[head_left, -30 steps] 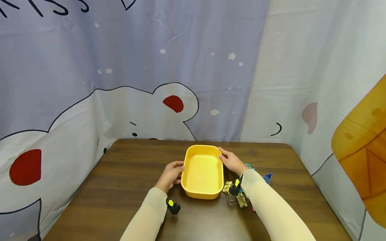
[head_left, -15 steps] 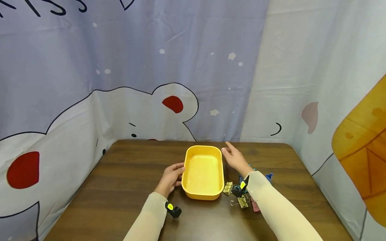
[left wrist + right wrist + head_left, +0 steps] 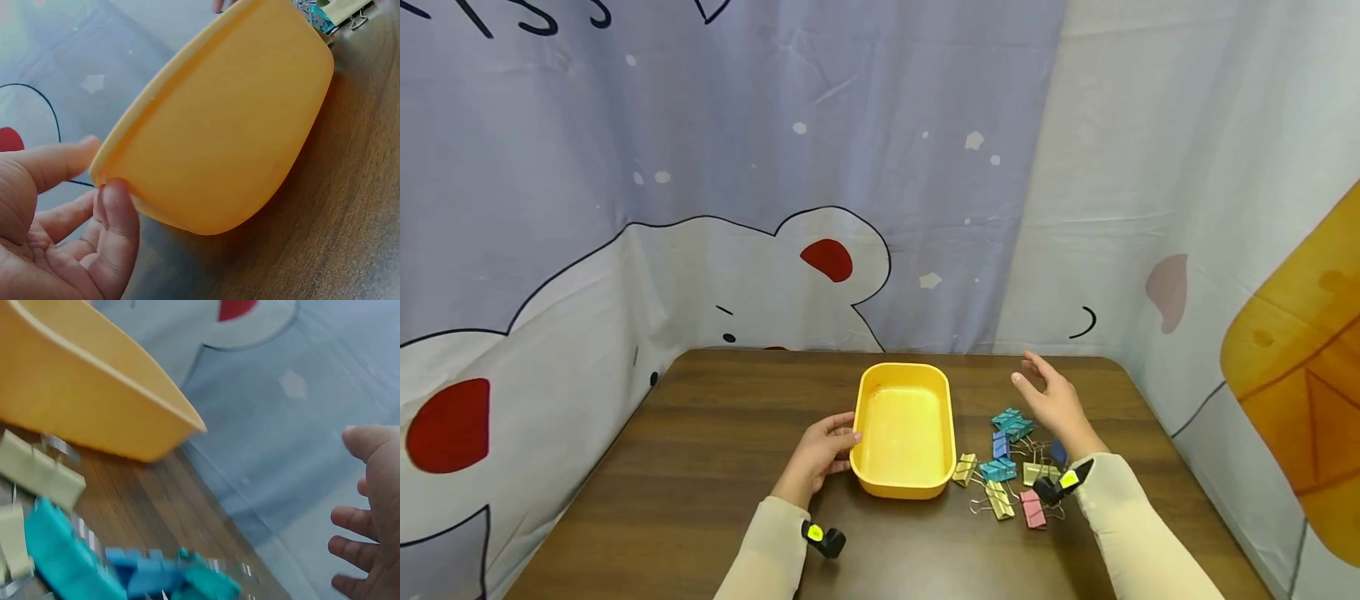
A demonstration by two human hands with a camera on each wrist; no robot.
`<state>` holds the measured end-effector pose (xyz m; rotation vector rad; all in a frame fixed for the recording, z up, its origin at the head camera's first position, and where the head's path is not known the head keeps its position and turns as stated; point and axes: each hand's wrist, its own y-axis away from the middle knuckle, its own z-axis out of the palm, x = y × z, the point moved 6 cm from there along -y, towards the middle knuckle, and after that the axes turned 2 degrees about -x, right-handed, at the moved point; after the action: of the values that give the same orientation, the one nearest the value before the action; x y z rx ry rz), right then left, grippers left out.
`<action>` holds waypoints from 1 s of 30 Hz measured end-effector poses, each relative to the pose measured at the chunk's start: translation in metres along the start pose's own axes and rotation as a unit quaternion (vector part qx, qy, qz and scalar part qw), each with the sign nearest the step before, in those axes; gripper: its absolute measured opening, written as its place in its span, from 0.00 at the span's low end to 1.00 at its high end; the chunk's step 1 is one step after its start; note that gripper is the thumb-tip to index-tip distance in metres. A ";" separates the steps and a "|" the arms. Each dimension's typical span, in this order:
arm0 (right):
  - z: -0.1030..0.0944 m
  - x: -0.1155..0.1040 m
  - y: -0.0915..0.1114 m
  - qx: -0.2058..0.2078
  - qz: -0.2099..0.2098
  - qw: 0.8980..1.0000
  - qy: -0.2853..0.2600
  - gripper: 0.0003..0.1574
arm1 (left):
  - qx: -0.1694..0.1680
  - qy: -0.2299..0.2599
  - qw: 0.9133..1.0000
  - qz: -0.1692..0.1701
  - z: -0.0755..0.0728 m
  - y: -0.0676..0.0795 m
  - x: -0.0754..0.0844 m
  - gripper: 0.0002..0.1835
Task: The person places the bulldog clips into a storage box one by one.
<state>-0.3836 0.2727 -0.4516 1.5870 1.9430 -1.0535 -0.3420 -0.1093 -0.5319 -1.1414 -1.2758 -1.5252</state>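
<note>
A yellow plastic box point(image 3: 902, 492), open at the top, stands on the wooden table. My left hand point(image 3: 815, 454) pinches its left rim; in the left wrist view, digits of that hand point(image 3: 69, 244) lie on either side of the rim edge. My right hand point(image 3: 1060, 408) is held up to the right of the box, fingers spread and holding nothing. Below and beside it lie several binder clips: teal point(image 3: 997, 469), blue point(image 3: 1001, 445), pale yellow point(image 3: 999, 500) and pink point(image 3: 1033, 509). The right forearm and wrist camera hide part of the clip group.
The brown wooden table point(image 3: 737, 517) ends at a patterned cloth backdrop point(image 3: 737, 167), which also comes down along both sides. Close to the box's lower right corner is a pale yellow clip point(image 3: 966, 468). A black camera point(image 3: 827, 542) is strapped to the left wrist.
My right hand has let go of the box's right rim and moved right, uncovering the binder clips. My left hand stays at the left rim; the box has hardly moved.
</note>
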 end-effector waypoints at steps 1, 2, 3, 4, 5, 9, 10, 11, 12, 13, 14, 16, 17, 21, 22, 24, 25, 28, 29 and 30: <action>-0.004 0.006 0.004 0.006 0.006 1.000 0.002 0.41 | -0.002 -0.004 1.000 -0.001 0.001 0.001 0.000 0.30; -0.007 0.012 0.008 0.012 0.010 1.000 0.002 0.41 | -0.003 -0.005 1.000 -0.003 0.001 0.003 0.000 0.29; -0.010 0.018 0.013 0.017 0.017 1.000 0.001 0.41 | -0.004 -0.006 1.000 -0.003 0.001 0.004 -0.001 0.28; -0.013 0.023 0.017 0.021 0.022 1.000 -0.002 0.42 | -0.005 -0.003 1.000 -0.004 0.001 0.004 -0.001 0.28; -0.015 0.029 0.022 0.025 0.025 0.999 -0.007 0.42 | -0.006 -0.001 1.000 -0.002 0.001 0.005 -0.001 0.27; -0.017 0.048 0.040 0.030 0.027 0.998 -0.040 0.42 | -0.015 0.018 1.000 0.002 0.002 0.005 -0.003 0.26; -0.016 0.052 0.044 0.028 0.025 0.998 -0.048 0.42 | -0.018 0.020 1.000 0.005 0.002 0.005 -0.003 0.26; -0.015 0.057 0.048 0.028 0.024 0.998 -0.058 0.42 | -0.020 0.022 1.000 0.008 0.002 0.005 -0.003 0.26; -0.013 0.060 0.052 0.024 0.022 0.997 -0.066 0.42 | -0.020 0.026 0.999 0.007 0.003 0.005 -0.003 0.26; -0.011 0.064 0.055 0.022 0.023 0.997 -0.074 0.42 | -0.020 0.028 0.999 0.007 0.002 0.005 -0.004 0.26; -0.009 0.067 0.058 0.019 0.021 0.996 -0.079 0.43 | -0.020 0.030 0.999 0.007 0.002 0.004 -0.004 0.26; -0.004 0.072 0.064 0.020 0.018 0.995 -0.092 0.43 | -0.023 0.033 0.999 0.010 0.002 0.004 -0.004 0.26; -0.003 0.075 0.066 0.023 0.016 0.995 -0.098 0.43 | -0.024 0.036 0.999 0.008 0.002 0.004 -0.004 0.26; 0.001 0.082 0.072 0.043 0.007 0.993 -0.114 0.43 | -0.038 0.035 0.999 0.007 0.002 0.009 0.001 0.28; 0.001 0.082 0.073 0.047 0.006 0.993 -0.111 0.44 | -0.040 0.034 0.999 0.008 0.002 0.009 0.001 0.28; 0.001 0.083 0.075 0.054 0.004 0.993 -0.105 0.44 | -0.042 0.031 0.999 0.008 0.002 0.009 0.002 0.28; 0.001 0.082 0.076 0.055 0.001 0.993 -0.101 0.43 | -0.042 0.028 0.999 0.009 0.001 0.009 0.002 0.28; 0.001 0.081 0.078 0.061 -0.009 0.993 -0.098 0.42 | -0.044 0.029 0.999 0.009 0.000 0.005 -0.001 0.27; 0.001 0.081 0.079 0.064 -0.012 0.993 -0.099 0.41 | -0.045 0.027 0.999 0.009 0.000 0.005 -0.001 0.27; 0.001 0.082 0.079 0.066 -0.014 0.992 -0.103 0.41 | -0.047 0.027 0.999 0.008 0.000 0.005 -0.001 0.27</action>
<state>-0.3293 0.3288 -0.5347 1.4570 1.7957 -1.3268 -0.3372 -0.1102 -0.5320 -1.1596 -1.1681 -1.6068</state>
